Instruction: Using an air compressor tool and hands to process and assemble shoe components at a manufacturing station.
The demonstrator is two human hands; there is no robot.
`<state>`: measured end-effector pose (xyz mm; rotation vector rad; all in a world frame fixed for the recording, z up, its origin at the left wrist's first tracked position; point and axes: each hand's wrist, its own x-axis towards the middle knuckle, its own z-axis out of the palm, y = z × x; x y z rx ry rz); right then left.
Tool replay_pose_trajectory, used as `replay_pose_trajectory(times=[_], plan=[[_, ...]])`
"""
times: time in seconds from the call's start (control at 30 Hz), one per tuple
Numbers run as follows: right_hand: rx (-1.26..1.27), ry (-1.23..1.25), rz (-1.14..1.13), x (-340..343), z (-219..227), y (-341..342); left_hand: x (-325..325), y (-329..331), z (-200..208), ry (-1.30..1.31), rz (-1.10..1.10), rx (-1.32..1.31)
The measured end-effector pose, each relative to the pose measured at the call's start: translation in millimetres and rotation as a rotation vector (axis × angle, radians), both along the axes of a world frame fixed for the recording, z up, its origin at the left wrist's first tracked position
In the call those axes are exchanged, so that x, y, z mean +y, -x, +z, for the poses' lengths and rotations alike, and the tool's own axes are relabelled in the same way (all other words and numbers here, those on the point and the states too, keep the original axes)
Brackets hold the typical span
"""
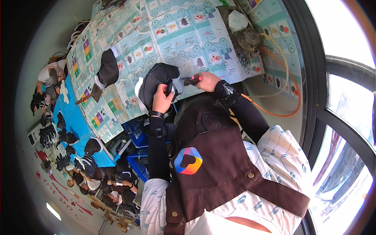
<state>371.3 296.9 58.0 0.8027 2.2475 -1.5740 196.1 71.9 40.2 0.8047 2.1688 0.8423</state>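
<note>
A black shoe with a white sole lies on its side on the paper-covered table, close in front of me. My left hand is closed on it, fingers at the shoe's opening. Just right of the shoe, my right hand is closed around a small dark tool with red parts; its exact kind is hard to make out. The tool's dark end points at the shoe, by a greyish flap at the opening. Another black shoe with a white sole lies farther left on the table.
A brown-handled tool lies by the left table edge. At the far right are a white wad, a dirty metal device and an orange hose. Blue crates stand below the table. Other people work at left.
</note>
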Motion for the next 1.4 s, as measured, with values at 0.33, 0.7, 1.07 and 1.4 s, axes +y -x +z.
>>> replay_pose_trajectory(times=[0.33,0.7,1.07,1.4], plan=[[0.014,0.046,0.025,-3.4,0.3,-9.6,6.7,-1.9,10.6,0.032,-0.028,0.033],[-0.041,-0.321,-0.185,35.1,-38.7,-36.9,-21.8,46.0,39.1,-0.115,0.266,0.345],[0.267,0.166,-0.328,20.9,10.5,4.2,-34.1,51.2,73.3,-0.632,0.656,-0.602],[0.277,0.337,-0.471,-5.2,57.4,45.0,-28.1,56.0,87.8,-0.807,0.654,-0.625]])
